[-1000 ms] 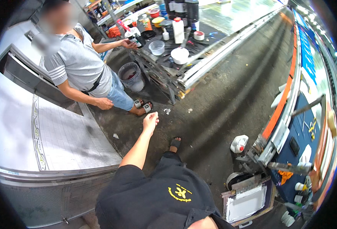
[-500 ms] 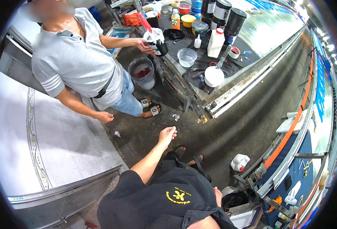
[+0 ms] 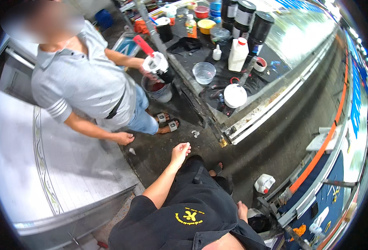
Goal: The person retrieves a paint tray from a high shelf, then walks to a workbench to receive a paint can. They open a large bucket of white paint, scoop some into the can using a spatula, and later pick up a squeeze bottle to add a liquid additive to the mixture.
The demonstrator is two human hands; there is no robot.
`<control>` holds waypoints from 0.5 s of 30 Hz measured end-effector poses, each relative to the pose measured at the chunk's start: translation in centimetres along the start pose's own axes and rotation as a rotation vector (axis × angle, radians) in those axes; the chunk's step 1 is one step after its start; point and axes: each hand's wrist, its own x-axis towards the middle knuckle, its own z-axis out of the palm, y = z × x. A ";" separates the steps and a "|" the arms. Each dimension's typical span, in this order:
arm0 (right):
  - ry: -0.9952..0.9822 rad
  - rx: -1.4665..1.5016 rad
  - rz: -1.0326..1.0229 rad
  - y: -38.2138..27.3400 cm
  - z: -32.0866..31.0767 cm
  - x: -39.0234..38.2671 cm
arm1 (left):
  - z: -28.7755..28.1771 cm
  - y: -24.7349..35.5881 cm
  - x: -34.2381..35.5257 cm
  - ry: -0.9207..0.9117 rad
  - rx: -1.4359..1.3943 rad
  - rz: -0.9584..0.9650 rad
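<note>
My left hand [image 3: 180,154] is raised in front of my dark clothing, fingers pinched together; I cannot make out anything in them. My right hand [image 3: 241,208] hangs beside my body, fingers loosely curled and partly hidden. Ahead, a co-worker in a grey shirt [image 3: 82,77] holds a black-and-white container [image 3: 155,63] with a red-handled tool [image 3: 142,43] upright in it, near a table corner. On that table [image 3: 259,93] stand a white pot with a metal blade [image 3: 234,96], a clear tub [image 3: 204,73], a white jug [image 3: 238,56] and several dark canisters [image 3: 261,29].
A bucket [image 3: 161,93] stands under the table's edge. A pale ledge [image 3: 17,162] runs along my left. To my right are a long rail with an orange strip [image 3: 317,154], a white jerrycan [image 3: 264,183] on the floor and a dark container [image 3: 257,221].
The table and co-worker appear larger and further into view as my view shifts. My right hand has come into sight at my side. My left hand stays raised, fingers closed.
</note>
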 end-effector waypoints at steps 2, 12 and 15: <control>0.006 0.402 0.074 -3.2 2.1 -0.6 | -0.1 -0.8 0.4 -0.048 0.004 -0.048; 0.448 0.237 -0.068 -4.0 11.7 -16.7 | -1.9 -5.5 4.6 -0.619 0.777 -0.357; 0.600 0.750 -0.046 -0.6 10.7 -20.0 | -3.0 -6.4 5.1 -0.730 0.870 -0.322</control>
